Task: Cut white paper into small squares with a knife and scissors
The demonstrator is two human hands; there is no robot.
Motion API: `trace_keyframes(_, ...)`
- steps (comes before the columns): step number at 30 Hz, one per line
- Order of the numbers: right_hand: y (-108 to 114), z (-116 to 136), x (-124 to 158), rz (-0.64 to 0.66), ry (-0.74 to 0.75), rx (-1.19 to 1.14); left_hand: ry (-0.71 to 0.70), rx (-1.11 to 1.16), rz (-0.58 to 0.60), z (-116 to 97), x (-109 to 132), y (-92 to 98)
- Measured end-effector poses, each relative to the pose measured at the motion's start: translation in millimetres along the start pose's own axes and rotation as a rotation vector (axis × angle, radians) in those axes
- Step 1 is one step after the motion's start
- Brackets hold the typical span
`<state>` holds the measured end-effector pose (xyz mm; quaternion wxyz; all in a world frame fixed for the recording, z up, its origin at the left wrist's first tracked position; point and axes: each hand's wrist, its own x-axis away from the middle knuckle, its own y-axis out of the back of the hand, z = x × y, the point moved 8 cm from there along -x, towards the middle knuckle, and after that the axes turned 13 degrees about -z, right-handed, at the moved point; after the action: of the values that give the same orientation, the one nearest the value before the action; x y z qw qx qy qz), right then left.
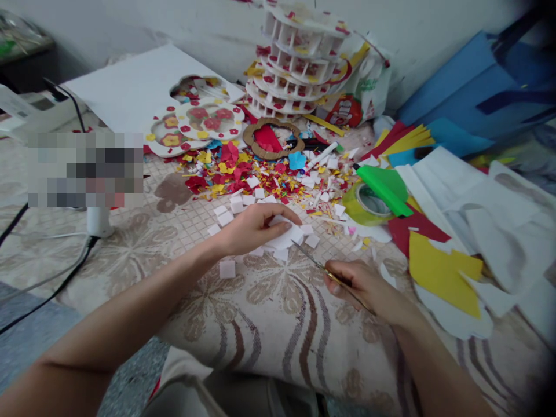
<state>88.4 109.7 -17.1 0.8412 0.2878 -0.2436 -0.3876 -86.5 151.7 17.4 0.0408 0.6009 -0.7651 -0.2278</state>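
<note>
My left hand (260,227) is closed on a white foam piece (284,234), thumb and fingers pressed over its upper part. Small white foam squares (227,269) lie around that hand on the patterned tablecloth. To the right, my right hand (351,281) holds a slim metal tool (319,264), which looks like tweezers or thin scissors. Its tip touches or nearly touches the right edge of the foam piece. Whether the tool's blades are parted cannot be made out.
Behind the hands lie colourful scraps (264,176), a brown flower-shaped ring (249,139) and a tiered white model (289,81). Tape (358,205), a green tool (384,188) and yellow sheets (443,272) are at right. A corded white device (99,223) stands left.
</note>
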Motion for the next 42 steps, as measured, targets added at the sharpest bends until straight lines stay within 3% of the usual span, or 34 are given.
trace_keyframes(29,4,-17,-4,-0.093,-0.045,0.186,0.013,0.014,-0.034,4,0,1.5)
trace_keyframes(35,12,-22,0,-0.055,-0.082,0.178,0.114,0.168,-0.153,12,-2,8.8)
trace_keyframes(37,19,-19,0,-0.132,-0.090,0.071,0.189,0.261,-0.222,15,-2,12.6)
trace_keyframes(39,26,-17,-1,-0.300,-0.129,-0.119,0.289,0.368,-0.262,18,0,10.4)
trace_keyframes(42,24,-20,-2,-0.531,-0.240,-0.459,0.440,0.521,-0.232,21,8,-7.7)
